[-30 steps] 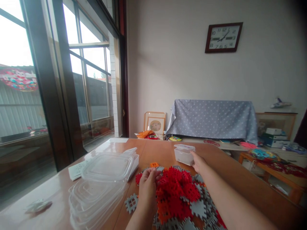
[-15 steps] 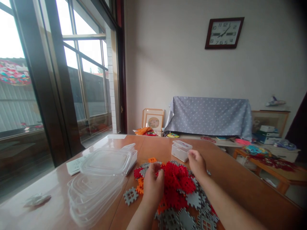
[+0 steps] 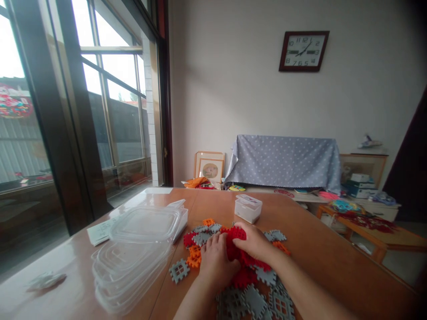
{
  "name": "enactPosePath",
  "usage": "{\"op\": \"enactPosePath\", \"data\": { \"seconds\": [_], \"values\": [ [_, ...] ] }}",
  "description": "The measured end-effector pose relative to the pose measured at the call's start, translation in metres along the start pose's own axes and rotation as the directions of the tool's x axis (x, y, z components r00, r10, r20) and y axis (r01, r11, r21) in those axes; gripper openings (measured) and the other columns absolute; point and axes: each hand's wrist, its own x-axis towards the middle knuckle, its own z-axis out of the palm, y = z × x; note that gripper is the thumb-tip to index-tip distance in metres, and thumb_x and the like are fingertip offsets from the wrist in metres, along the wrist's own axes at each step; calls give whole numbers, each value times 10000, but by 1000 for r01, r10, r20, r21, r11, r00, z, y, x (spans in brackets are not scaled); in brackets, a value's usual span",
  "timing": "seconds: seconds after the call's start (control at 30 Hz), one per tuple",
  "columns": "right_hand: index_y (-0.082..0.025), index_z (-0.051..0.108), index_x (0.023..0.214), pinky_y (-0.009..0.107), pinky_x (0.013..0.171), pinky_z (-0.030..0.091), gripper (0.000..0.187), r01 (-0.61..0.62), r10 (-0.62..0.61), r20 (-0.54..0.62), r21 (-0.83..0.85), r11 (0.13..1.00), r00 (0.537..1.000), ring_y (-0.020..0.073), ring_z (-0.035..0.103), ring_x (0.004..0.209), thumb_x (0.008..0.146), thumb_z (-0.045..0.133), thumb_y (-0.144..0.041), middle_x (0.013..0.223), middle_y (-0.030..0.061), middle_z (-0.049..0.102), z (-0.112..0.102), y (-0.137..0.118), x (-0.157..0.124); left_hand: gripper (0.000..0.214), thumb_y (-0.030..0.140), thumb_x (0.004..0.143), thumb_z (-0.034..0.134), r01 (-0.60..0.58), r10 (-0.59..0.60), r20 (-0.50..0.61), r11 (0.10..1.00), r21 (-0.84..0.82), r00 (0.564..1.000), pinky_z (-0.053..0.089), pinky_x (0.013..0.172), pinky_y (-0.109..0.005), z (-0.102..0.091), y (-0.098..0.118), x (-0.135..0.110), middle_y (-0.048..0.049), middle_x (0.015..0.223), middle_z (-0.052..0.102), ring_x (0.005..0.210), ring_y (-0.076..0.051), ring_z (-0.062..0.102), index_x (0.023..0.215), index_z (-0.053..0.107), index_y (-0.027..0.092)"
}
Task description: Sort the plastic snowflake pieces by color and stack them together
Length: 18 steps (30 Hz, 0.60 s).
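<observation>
A heap of red, orange and grey toothed plastic tiles lies on the brown wooden table in front of me. My left hand rests on the heap's left side with its fingers curled against a clump of red tiles. My right hand lies over the same red clump from the right, fingers bent round it. Both hands meet on this clump. A small clear lidded box stands just beyond the heap, apart from both hands.
A stack of clear plastic containers and lids sits at my left, with a paper slip beside it. One grey tile lies alone near the stack. A crumpled wrapper is at far left. The window runs along the table's left side.
My right hand left the small clear box and came back onto the red tiles beside my left hand. The view has shifted slightly to the right.
</observation>
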Motion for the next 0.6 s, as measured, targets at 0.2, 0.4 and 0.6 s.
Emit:
{"op": "enactPosePath", "data": {
  "seconds": [0.2,0.4,0.6],
  "values": [
    [-240,625,1249,411,1006,461,543,-66,57,-83,-101,993,995,285,624,1148,713,697,-286,1216,80,692,-24,10,-32,391,248,748,611,-54,55,-55,998,22,997,417,954,-367,-1,-5,3,-86,1170,696,1119,-299,586,1136,656,247],
    [-263,617,1255,406,997,480,487,-143,142,-144,0,990,979,270,639,1132,779,663,-360,1210,58,700,-40,21,-61,364,243,853,554,35,-61,-154,985,-167,986,445,898,-286,2,-14,11,-75,1154,726,1082,-235,652,1214,601,236],
    [-260,629,1277,431,1071,463,495,-199,223,-212,129,971,952,293,614,1236,827,642,-467,1296,81,688,-35,31,-69,588,418,858,627,55,-161,-234,913,-403,959,463,958,-355,9,-25,20,-148,1201,715,1134,-286,654,1375,524,160]
  ]
}}
